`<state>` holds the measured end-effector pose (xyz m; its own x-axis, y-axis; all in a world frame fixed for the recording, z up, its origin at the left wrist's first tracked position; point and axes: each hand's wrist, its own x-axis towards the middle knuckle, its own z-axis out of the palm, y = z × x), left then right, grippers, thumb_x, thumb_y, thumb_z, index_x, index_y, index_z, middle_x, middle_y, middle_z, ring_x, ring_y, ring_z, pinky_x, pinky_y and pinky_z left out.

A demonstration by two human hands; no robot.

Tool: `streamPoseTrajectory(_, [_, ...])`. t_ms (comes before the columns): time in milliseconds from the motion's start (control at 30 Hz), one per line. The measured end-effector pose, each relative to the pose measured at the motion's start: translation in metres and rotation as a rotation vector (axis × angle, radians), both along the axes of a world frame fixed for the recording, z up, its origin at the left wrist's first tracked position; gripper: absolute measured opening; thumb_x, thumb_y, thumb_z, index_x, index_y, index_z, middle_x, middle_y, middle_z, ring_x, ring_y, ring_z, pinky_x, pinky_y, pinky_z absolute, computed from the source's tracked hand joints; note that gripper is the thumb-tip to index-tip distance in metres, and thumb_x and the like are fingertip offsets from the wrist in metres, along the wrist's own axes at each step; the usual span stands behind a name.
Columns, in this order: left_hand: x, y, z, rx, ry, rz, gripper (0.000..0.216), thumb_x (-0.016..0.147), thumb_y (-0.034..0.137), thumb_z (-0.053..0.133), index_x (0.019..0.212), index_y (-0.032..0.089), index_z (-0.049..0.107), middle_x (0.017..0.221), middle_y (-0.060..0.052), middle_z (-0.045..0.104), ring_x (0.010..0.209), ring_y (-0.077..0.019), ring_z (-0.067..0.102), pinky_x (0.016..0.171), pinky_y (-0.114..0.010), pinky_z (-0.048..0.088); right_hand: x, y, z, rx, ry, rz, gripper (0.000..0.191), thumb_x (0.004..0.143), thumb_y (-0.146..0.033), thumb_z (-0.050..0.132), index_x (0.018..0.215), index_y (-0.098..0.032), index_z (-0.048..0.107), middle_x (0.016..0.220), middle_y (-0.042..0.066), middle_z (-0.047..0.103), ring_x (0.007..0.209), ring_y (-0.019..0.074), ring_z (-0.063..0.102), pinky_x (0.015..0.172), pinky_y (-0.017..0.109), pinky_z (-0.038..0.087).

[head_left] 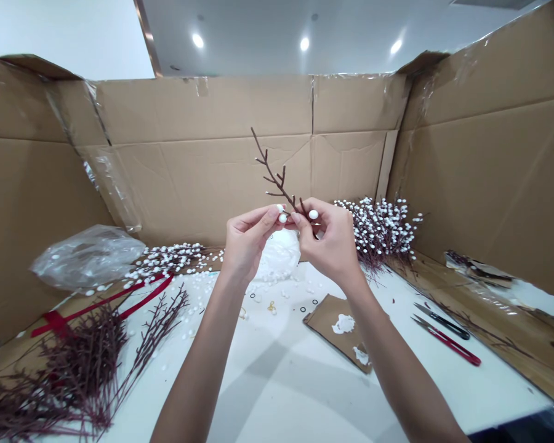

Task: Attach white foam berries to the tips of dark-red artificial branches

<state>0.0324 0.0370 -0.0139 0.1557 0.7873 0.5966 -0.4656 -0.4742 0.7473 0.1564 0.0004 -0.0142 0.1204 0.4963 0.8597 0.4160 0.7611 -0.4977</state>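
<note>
A bare dark-red twig (271, 173) rises up and to the left from between my two hands, held above the white table (281, 381). My right hand (330, 241) is closed round the twig's lower stem, where one white foam bead (313, 214) sits on a side shoot. My left hand (248, 237) pinches another white bead (282, 218) at its fingertips, right against the twig. Behind my hands lies a heap of loose white beads (279, 255).
Bare dark-red twigs (69, 369) and a red ribbon (111, 301) lie at the left, beaded twigs (166, 258) beyond them and a beaded bunch (378, 231) at the right. A cardboard scrap with white glue (344, 326), snips (445, 338), a plastic bag (85, 255). Cardboard walls (203, 166) surround the table.
</note>
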Motion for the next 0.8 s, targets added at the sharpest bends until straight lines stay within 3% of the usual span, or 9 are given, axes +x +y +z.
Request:
streamPoseTrajectory(367, [-0.0059, -0.0028, 0.0036, 0.054, 0.047, 0.043, 0.011, 0.068, 0.026, 0.074, 0.074, 0.017, 0.076, 0.079, -0.006, 0.073, 0.071, -0.0129, 0.065, 0.074, -0.025, 0.052, -0.0086, -0.0037, -0.0033, 0.045, -0.004, -0.092, 0.012, 0.079, -0.015, 0.049, 0.070, -0.017, 0.057, 0.065, 0.001, 0.062, 0.058, 0.0115, 0.059, 0.053, 0.022, 0.044])
streamPoseTrajectory(800, [-0.0054, -0.0058, 0.0040, 0.078, 0.074, 0.054, 0.013, 0.067, 0.028, 0.075, 0.073, 0.016, 0.076, 0.078, -0.007, 0.073, 0.070, -0.0132, 0.065, 0.070, -0.024, 0.051, -0.0097, -0.0026, -0.0047, 0.086, 0.025, -0.063, 0.011, 0.079, -0.014, 0.049, 0.072, -0.018, 0.058, 0.067, 0.000, 0.064, 0.058, 0.0118, 0.061, 0.055, 0.023, 0.048])
